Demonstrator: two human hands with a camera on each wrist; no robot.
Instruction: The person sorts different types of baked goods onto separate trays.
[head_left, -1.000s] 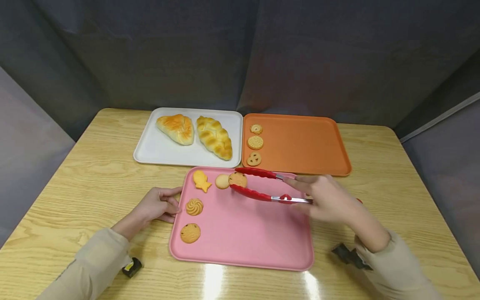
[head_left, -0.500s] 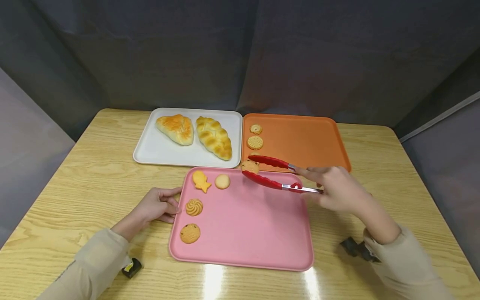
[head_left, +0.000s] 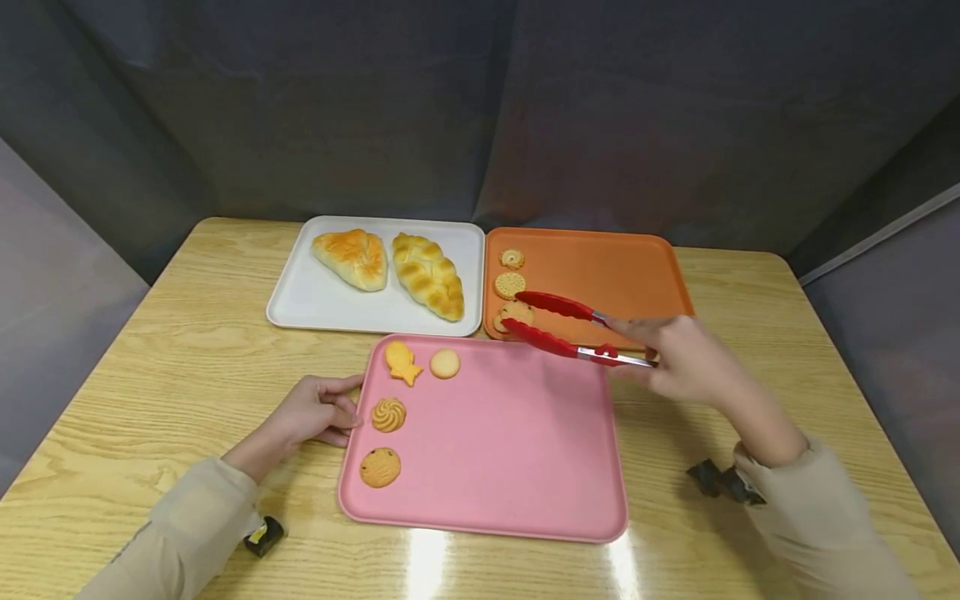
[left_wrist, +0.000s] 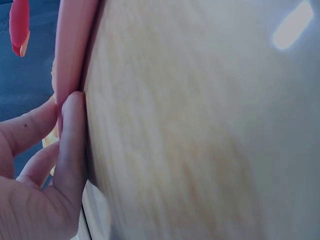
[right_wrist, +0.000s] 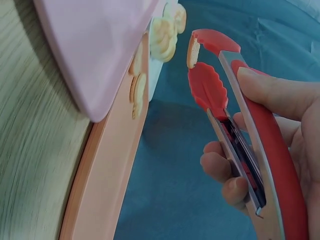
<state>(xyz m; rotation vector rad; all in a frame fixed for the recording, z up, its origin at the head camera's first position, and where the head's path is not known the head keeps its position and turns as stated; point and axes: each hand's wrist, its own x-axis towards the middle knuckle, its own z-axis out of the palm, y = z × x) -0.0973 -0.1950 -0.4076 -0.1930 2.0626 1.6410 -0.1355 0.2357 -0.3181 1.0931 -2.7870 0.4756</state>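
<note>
My right hand grips a pair of red-tipped metal tongs. Between the tongs' tips is a round cookie with dark chips, standing on edge in the right wrist view. In the head view it overlaps a pretzel-shaped cookie on the orange tray. At the left rim of the pink tray, my left hand pinches the edge between thumb and fingers. On that tray lie a fish-shaped cookie, a plain round cookie, a swirl cookie and another chip cookie.
Also on the orange tray are a ring-shaped cookie and a dotted round cookie. The white tray at the back left bears a triangular bread and a braided bread. A dark curtain hangs behind the table.
The tongs in my right hand have carried the chip cookie up off the pink tray, from beside the plain cookie, right and back to above the orange tray. My left hand has stayed put.
</note>
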